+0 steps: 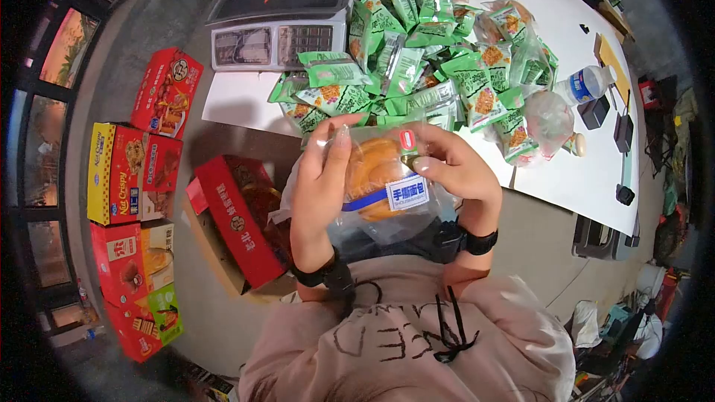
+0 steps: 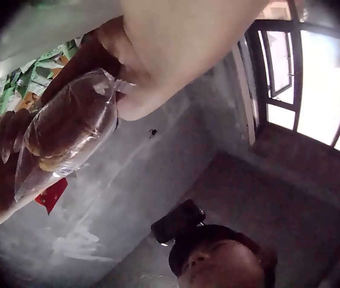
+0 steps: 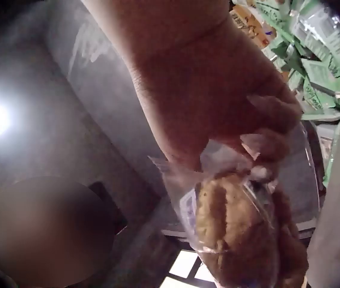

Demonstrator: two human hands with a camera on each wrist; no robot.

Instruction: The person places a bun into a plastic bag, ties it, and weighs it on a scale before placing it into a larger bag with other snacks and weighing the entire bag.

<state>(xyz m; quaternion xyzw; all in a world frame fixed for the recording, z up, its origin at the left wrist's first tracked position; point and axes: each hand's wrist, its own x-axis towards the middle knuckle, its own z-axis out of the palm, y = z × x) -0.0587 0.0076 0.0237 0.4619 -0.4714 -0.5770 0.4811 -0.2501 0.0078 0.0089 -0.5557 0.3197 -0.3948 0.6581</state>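
Note:
A clear plastic bag of bread (image 1: 380, 175), with a blue band and a blue-and-white label, is held in front of the chest between both hands. My left hand (image 1: 325, 171) grips its left side, thumb lying on the near face. On the other side, my right hand (image 1: 465, 171) pinches the upper right edge near a small red mark, its thumb in front. In the left wrist view the bagged bread (image 2: 71, 123) spans between the hands. Brown ridged bread (image 3: 224, 210) shows through the film in the right wrist view, below the right hand (image 3: 260, 129).
Green snack packets (image 1: 402, 67) are heaped on the white table (image 1: 581, 179). A black-and-white carton (image 1: 287, 0) stands left of them; a water bottle (image 1: 588, 83) lies at right. An open red box (image 1: 242, 223) is beside the left forearm. Several snack boxes (image 1: 138, 171) line the far left.

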